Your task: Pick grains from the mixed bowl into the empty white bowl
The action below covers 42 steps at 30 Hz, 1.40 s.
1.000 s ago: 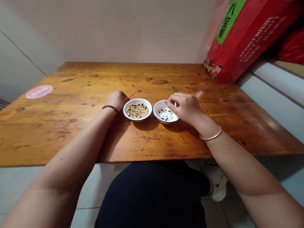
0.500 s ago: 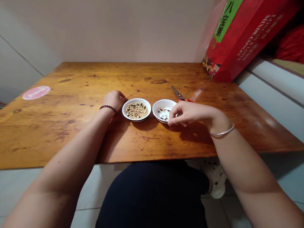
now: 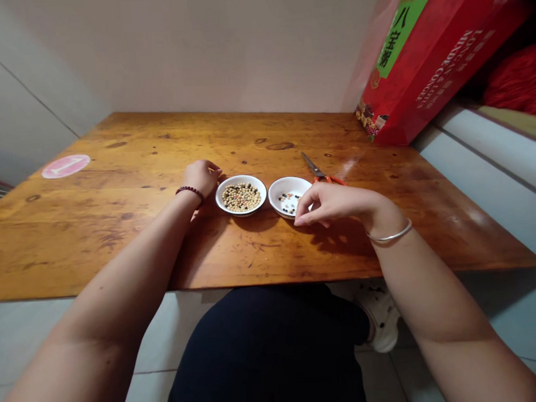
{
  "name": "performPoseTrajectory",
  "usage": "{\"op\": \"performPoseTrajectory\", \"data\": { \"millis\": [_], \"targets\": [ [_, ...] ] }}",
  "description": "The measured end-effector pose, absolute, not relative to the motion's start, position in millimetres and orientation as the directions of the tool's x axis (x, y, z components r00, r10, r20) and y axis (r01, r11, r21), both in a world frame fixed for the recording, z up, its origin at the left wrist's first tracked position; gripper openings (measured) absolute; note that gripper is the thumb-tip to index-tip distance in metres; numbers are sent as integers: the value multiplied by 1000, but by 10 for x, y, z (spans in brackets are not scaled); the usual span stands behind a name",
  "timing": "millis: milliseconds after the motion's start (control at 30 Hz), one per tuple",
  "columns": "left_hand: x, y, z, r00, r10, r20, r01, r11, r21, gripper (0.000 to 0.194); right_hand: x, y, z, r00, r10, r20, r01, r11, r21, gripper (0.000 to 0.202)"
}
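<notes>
Beside the left rim of a white bowl (image 3: 219, 201) rests my left hand (image 3: 202, 178), its fingers curled inward and partly hidden. What they hold, if anything, does not show. That bowl carries many pale beans (image 3: 242, 197) mixed with dark and a few reddish ones. Close on its right stands a second white bowl (image 3: 274, 189), with several dark, orange and pale beans (image 3: 289, 207) scattered at its bottom. My right hand (image 3: 323, 203) hovers over this bowl's near right rim, thumb and forefinger pinched together. Whatever lies between those fingertips is too small to make out.
Open-bladed scissors (image 3: 316, 170) with orange handles lie behind my right hand. A tall red carton (image 3: 421, 66) leans at the table's back right corner. A pink round sticker (image 3: 66, 166) marks the left of the wooden table (image 3: 133, 241). A wall borders the back.
The right fingertips have shifted slightly left and down by the bowl. A thin purplish bit below them earlier no longer shows. My left hand stays nearly still.
</notes>
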State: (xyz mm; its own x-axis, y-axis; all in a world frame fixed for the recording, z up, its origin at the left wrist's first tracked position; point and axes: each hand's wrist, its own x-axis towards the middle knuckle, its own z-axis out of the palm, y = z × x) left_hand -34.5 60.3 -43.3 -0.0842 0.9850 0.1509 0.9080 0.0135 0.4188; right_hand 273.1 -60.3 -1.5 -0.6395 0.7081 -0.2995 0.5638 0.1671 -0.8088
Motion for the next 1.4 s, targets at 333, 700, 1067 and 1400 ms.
{"op": "performPoseTrajectory", "data": {
  "millis": [333, 700, 1067, 1400],
  "targets": [
    [24, 212, -138, 161, 897, 411, 464, -437, 771, 16, 2632, -535, -49, -344, 938, 26, 380, 165, -910, 41],
    [276, -341, -165, 621, 390, 680, 493, -869, 49, 24, 2564, -549, -82, -367, 928, 63, 288, 178, -941, 53],
    [297, -330, -252, 622, 292, 727, 537, -834, -125, 30, 2588, -618, -27, -425, 904, -48, 357, 119, -926, 44],
    [227, -216, -210, 682, 316, 660, 527, -838, -142, 26, 2876, -496, -22, -453, 869, -202, 473, 42, -880, 40]
  ]
}}
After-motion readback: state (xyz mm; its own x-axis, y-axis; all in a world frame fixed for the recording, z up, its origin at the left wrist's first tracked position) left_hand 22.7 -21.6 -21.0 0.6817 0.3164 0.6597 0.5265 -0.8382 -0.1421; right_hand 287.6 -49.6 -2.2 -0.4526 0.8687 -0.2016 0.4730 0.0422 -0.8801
